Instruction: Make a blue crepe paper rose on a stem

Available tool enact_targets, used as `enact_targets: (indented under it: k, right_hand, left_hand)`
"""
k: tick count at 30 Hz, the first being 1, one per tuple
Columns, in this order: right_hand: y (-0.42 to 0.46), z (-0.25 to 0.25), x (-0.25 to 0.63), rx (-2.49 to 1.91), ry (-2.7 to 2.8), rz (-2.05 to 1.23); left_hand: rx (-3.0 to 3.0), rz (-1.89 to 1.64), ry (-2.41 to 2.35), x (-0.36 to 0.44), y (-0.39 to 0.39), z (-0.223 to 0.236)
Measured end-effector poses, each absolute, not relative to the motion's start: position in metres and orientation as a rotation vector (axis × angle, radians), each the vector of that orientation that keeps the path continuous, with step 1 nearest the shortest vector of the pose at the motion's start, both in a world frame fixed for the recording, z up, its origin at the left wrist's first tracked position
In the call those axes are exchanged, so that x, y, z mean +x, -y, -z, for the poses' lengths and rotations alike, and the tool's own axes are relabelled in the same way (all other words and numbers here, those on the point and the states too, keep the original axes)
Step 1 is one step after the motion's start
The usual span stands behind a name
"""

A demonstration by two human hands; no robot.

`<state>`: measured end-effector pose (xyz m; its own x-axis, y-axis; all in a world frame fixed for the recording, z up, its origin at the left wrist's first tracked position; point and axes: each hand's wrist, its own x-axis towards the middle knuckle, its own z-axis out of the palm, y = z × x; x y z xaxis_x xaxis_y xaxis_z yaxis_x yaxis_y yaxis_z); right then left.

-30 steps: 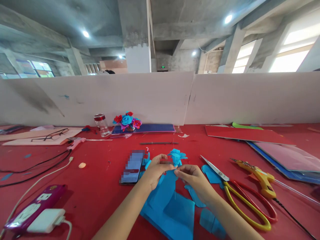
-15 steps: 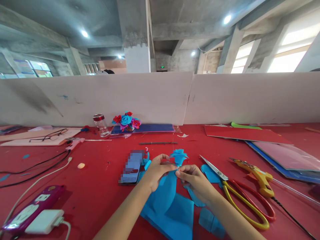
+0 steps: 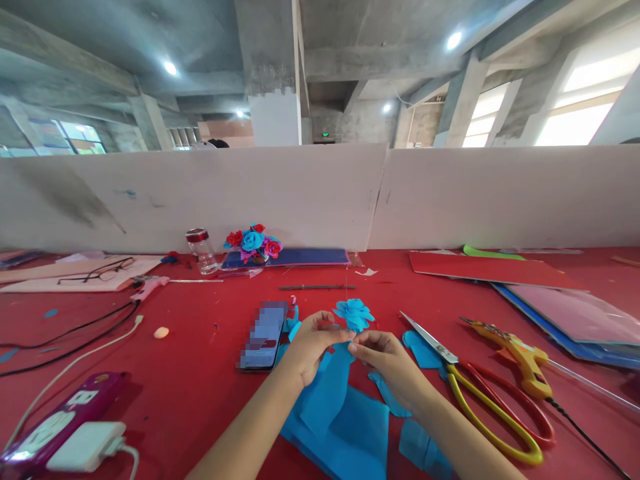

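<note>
A blue paper flower (image 3: 354, 313) stands upright between my hands, its ruffled petals above my fingertips. My left hand (image 3: 320, 343) pinches the flower's base from the left. From the right, my right hand (image 3: 380, 357) pinches the same base, thumb and forefinger meeting just beneath the petals. What lies between the fingertips is mostly hidden. Below them hangs a blue paper strip (image 3: 327, 390), over a stack of blue paper sheets (image 3: 363, 433) on the red table (image 3: 175, 413). Cut blue paper pieces (image 3: 423, 350) lie to the right of my hands.
Yellow-and-red-handled scissors (image 3: 455, 360) and a yellow glue gun (image 3: 520, 350) lie on the right. A phone (image 3: 265, 337) is left of my hands. Farther back are a thin stick (image 3: 317, 287), a paper bouquet (image 3: 255, 241) and a glass jar (image 3: 201, 252). A purple power strip (image 3: 65, 417) sits front left.
The flower has tilted and turned, so its petals now face me more. Both hands have moved only slightly and keep their pinch. The blue strip below has shifted a little.
</note>
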<state>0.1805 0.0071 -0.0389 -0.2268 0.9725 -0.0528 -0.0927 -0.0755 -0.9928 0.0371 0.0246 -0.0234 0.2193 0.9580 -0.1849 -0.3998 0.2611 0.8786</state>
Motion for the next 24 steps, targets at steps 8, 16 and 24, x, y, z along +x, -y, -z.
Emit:
enact_targets:
  k: [8,16,24]
  right_hand:
    - [-0.0068,0.0422,0.1808,-1.065,1.264,-1.444]
    - [-0.0029,0.0372,0.1824,-0.998,1.302,-1.449]
    - [-0.0068,0.0394,0.1811,-1.019,1.257,-1.446]
  left_hand:
    - [0.733,-1.145,-0.842,0.04,-0.0213,0.0231]
    - [0.849,-1.009,-0.833,0.036,-0.0238,0.0226]
    - [1.025,-1.066,-0.958,0.0338,-0.0221,0.0196]
